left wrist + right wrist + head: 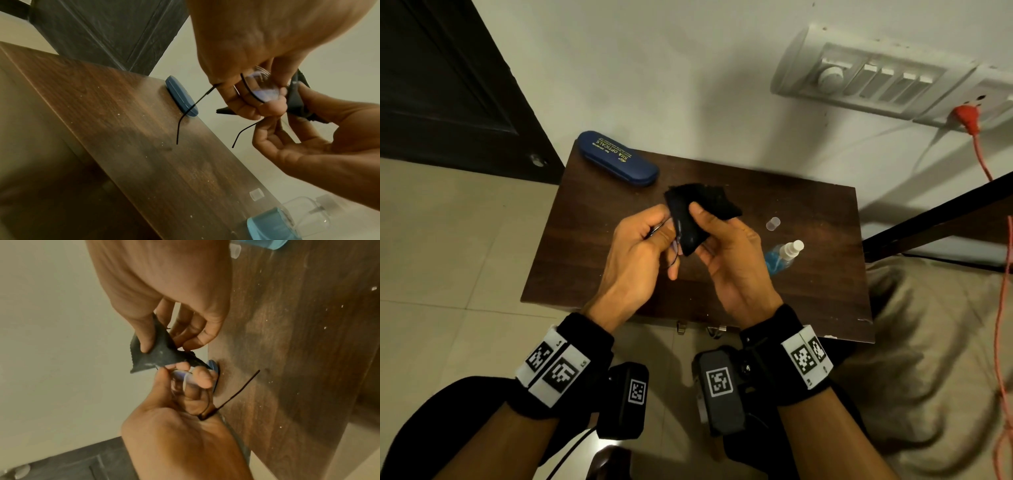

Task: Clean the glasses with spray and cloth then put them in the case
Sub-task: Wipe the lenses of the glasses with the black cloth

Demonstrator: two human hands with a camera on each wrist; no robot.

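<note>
Black microfibre cloth [695, 214] folds over one lens of a pair of thin-framed glasses [259, 87] held above a dark wood tabletop [774, 294], both hands meeting over its middle. The left hand [640, 253] grips the glasses, its fingers [242, 104] curled round the frame and the uncovered lens, whose surface shows a bluish glare in the left wrist view; the two slim black temple arms hang free below the hand, clear of the wood. The right hand [726, 253] pinches the cloth against the other lens, thumb [147, 337] pressed on the outer face of the fabric and the remaining fingers bent behind it, with a loose corner of cloth sticking out past the grip. A closed navy glasses case [618, 158] printed with gold lettering lies at the far left corner of the tabletop, well apart from the hands. A clear spray bottle [782, 258] partly filled with blue liquid lies on its side just beside the right hand, its white nozzle bare, and a small clear cap [773, 224] sits near it, a little farther back. Both wrists wear black bands carrying square printed markers. A white switch panel [873, 80] with a red plug [967, 118] and trailing orange cord is fixed to the pale wall behind, and a dark door [448, 85] stands to the left over a tiled floor.
</note>
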